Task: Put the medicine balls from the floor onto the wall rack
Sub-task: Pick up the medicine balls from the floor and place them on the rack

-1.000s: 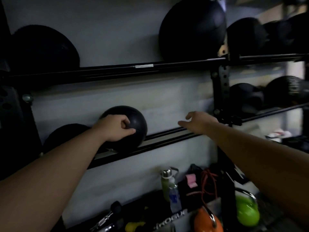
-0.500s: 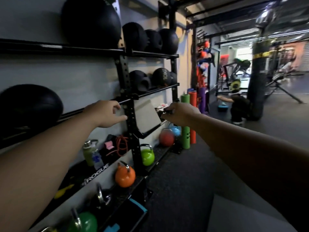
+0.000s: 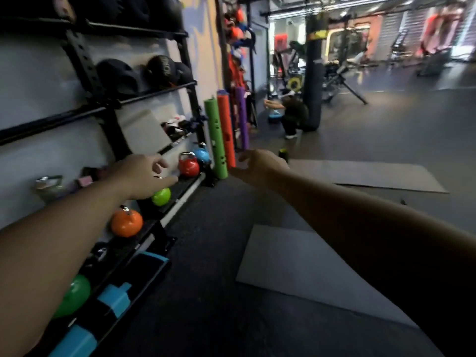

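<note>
The black wall rack [image 3: 85,63] runs along the left wall. Several black medicine balls [image 3: 117,74] rest on its middle and upper rails. My left hand [image 3: 143,175] hangs in the air in front of the rack's lower part, fingers loosely apart, holding nothing. My right hand [image 3: 257,167] is stretched forward over the dark floor, fingers spread and empty. No medicine ball on the floor shows in this blurred view.
Coloured kettlebells, orange [image 3: 126,222], green [image 3: 161,196] and red [image 3: 188,166], sit on the rack's bottom shelf. Green [image 3: 215,140] and orange [image 3: 226,132] foam rollers stand upright past it. Grey mats [image 3: 309,274] lie on the floor. A person [image 3: 291,117] crouches by a black post [image 3: 313,73].
My left hand has let go of the ball it set on the rail. My view has swung right, from the rack to the gym floor, with both empty hands following.
</note>
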Demonstrator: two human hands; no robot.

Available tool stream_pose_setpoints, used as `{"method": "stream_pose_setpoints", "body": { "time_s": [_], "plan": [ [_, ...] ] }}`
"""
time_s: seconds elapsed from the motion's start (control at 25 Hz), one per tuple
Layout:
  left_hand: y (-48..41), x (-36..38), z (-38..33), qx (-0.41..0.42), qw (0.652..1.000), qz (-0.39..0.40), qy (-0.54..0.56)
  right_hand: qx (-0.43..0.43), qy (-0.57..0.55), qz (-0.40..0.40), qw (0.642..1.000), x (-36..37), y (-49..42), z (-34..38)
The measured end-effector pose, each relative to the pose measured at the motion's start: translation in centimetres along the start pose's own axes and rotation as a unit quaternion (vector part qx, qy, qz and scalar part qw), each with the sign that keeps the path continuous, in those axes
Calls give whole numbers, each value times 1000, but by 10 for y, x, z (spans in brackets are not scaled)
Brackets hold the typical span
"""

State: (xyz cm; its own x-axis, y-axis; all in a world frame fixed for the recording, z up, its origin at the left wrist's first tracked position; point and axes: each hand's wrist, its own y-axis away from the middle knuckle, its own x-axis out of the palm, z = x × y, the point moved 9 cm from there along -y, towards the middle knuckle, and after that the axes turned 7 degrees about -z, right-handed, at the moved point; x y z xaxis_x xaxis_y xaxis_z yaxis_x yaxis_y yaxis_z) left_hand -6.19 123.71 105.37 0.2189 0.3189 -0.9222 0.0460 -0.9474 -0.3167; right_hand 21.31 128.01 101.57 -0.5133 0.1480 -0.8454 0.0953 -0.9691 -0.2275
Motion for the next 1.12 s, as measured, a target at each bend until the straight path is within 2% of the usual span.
{"method": "stream_pose_setpoints", "body": {
  "time_s": [0.24,0.36,0.64,0.84,1.12],
  "plan": [
    [83,35,-121,79,996,42,9,64,42,-24,997,-54,123,-96],
    [138,47,-178,122,989,70,49,106,26,-43,993,-73,201,-127],
    [262,105,-249,189,964,170,71,211,50,-41,975,-66,386,-198],
    [326,120,-322,240,949,197,53,288,66,-53,954,-91,494,-264],
    [412,147,-493,335,917,210,54,343,67,-87,933,-159,601,-370]
  ]
}}
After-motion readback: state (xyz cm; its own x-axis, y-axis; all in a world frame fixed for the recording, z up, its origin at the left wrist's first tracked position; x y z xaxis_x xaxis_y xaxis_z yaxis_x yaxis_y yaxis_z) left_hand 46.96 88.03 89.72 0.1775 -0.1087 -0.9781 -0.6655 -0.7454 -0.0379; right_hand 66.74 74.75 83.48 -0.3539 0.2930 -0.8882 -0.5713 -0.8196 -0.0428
